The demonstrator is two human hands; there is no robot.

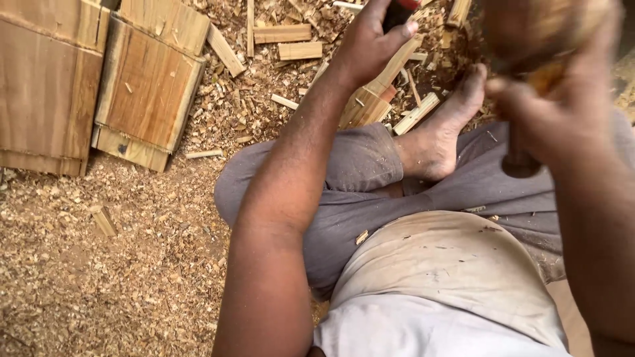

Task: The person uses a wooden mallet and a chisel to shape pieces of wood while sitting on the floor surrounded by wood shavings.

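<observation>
Sawdust-strewn floor (99, 284): left hand (370, 43) clamped on red-handled tool (399, 10); right hand (555, 112) clamped on upright mallet (536, 39).

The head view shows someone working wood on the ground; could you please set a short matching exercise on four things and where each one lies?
Things:
1. wooden boxes
2. bare foot
3. left hand
4. sawdust and chips

Places:
a. covering the ground at lower left
b. stacked at upper left
c. resting on the grey trouser leg, centre
d. top centre, closed around a dark tool handle above a wooden piece

Pairs: 1-b, 2-c, 3-d, 4-a
</observation>
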